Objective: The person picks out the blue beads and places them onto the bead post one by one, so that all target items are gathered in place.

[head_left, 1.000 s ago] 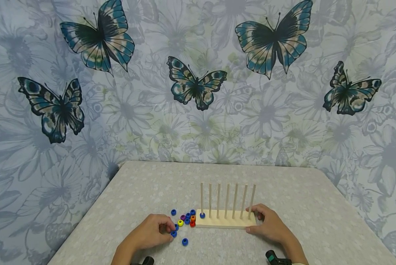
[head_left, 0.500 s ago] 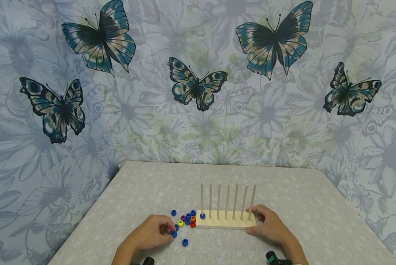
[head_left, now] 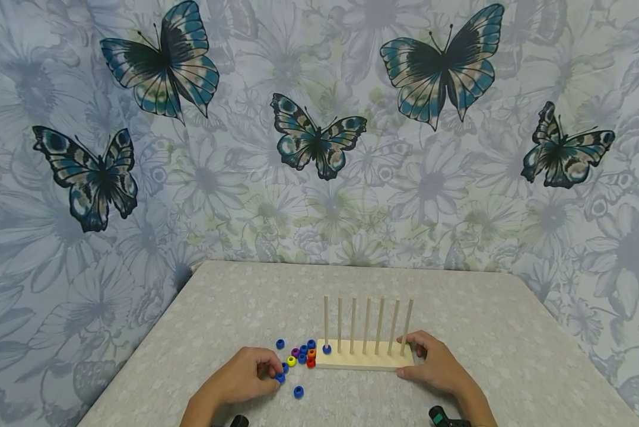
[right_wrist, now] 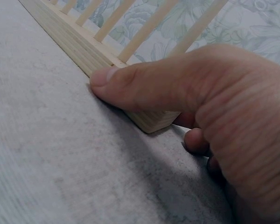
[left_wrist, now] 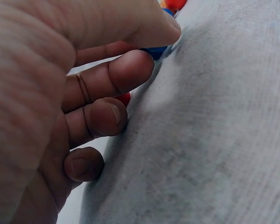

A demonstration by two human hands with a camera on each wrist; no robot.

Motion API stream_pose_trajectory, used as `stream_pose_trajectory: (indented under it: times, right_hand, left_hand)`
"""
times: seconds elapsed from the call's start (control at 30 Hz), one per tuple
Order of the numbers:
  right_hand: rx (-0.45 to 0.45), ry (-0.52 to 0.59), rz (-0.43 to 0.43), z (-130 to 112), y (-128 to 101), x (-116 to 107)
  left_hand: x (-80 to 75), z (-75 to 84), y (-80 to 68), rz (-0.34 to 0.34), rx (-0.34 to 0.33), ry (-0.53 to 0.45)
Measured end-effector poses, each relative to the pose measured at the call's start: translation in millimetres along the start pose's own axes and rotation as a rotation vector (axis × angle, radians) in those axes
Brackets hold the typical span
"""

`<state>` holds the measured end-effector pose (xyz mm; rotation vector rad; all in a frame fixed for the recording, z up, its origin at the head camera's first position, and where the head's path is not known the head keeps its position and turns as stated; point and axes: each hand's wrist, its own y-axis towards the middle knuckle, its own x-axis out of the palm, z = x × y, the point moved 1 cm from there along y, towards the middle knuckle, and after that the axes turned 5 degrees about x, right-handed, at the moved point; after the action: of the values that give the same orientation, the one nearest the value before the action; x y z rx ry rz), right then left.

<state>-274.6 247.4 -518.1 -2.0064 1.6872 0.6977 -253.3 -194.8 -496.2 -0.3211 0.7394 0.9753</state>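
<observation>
- Wooden peg rack (head_left: 364,359) set near the front middle of the table (head_left: 458,296); seven upright pegs counted in the head view.
- Only one blue bead (head_left: 327,349) threaded so far, sitting at the foot of the leftmost peg (head_left: 326,320). Other six pegs bare. Judged as very early in the loading.
- Loose beads (head_left: 303,353) clustered at 9 o'clock of the rack, just beside its left end: blue, yellow, purple, orange, red. One blue outlier (head_left: 280,343) at 10 o'clock of the cluster, another single blue bead (head_left: 298,391) at 6 o'clock of it.
- Left hand (head_left: 244,378) at 8 o'clock of the cluster, fingers curled, thumb and forefinger pinching a picked blue bead (head_left: 280,377) low against the cloth. Left wrist view confirms a sliver of blue (left_wrist: 155,51) pressed between thumb and fingertip; not lifted clear as far as visible.
- Right hand (head_left: 431,365) clamped on the rack's right end, at 3 o'clock: thumb (right_wrist: 130,84) pressed along the front edge of the base (right_wrist: 74,44), fingers wrapped behind.
- Left to do, by judgement: nearly everything, the pinched bead included.
- Butterfly-print cloth (head_left: 319,130) as backdrop at 12 o'clock.
</observation>
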Motion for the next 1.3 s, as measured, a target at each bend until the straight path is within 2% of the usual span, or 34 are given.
stream_pose_trajectory:
  times: [0.23,0.7,1.0,1.3]
  right_hand:
    - [-0.001,-0.002,0.002,-0.2,-0.5,0.2]
    - [-0.004,-0.008,0.002,0.3,0.0,0.0]
    - [-0.014,-0.013,0.0,0.3,0.3,0.0]
    - [-0.001,-0.013,-0.008,1.9,0.6,0.8]
  left_hand:
    - [-0.6,0.2,0.0,0.005,0.0,0.007]
    - [-4.1,0.2,-0.7,-0.001,-0.04,-0.013]
    - [-9.2,2.5,-3.3,0.041,-0.032,0.002]
    - [-10.4,3.9,-4.1,0.051,-0.02,0.0]
